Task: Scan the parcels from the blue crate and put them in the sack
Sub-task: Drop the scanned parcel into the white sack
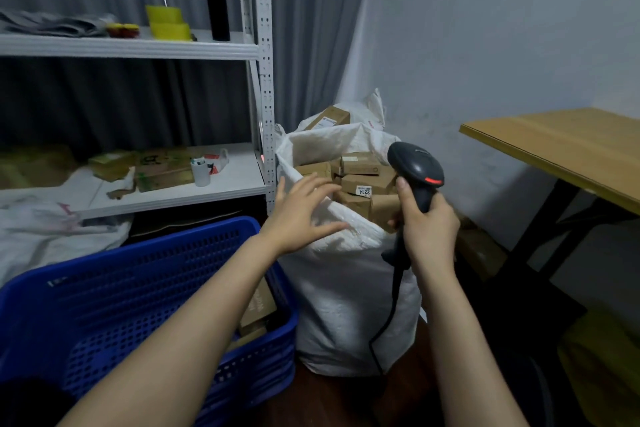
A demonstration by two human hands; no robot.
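We note the left hand (304, 212) spread wide, holding nothing, over the sack (346, 295) rim; the right hand (429, 229) grips the scanner (417, 167) above the sack, which holds parcels (363, 181); the crate (138, 288) stands just left of it

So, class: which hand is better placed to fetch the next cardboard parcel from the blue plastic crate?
Left: the left hand is empty and nearer the blue plastic crate; the right hand grips the black handheld scanner.

Your hands: two — left hand (301, 215), right hand (429, 229)
Scanner (417, 168): one
Blue crate (156, 253): one
Sacks (346, 288): two upright
Crate parcels (258, 305): two showing
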